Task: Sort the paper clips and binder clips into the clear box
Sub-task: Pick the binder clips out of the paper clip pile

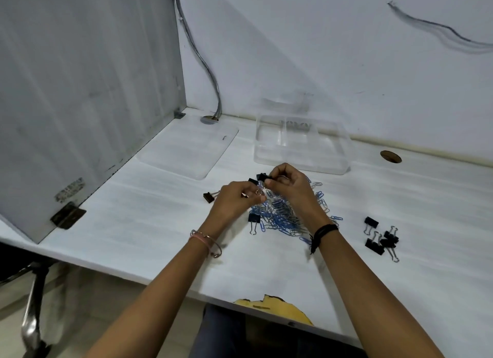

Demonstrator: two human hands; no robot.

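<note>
At the near edge of the white laminate table (133, 237), a chipped yellow patch (274, 308) is exposed. A pink bangle (205, 241) is worn on the left wrist and a black thread band (324, 231) on the right. To the right, a small cluster of black metal binder clips (381, 237) is scattered, well apart from the loose pile of blue wire paper clips (282, 216) spread at the table's middle. A single black binder clip (254, 219) is seen at the pile's left edge. Just above the pile, a black binder clip (262, 177) is pinched in the curled fingers of the right hand (288, 183), while the silver wire handle of a second black binder clip (253, 182) is pinched by the left hand (234, 200). A brown binder clip (208, 197) is left lying beside the left hand. Beyond, a flat clear plastic lid (192, 149) is laid near the divided clear plastic box (301, 144), in which no clips can be made out.
</note>
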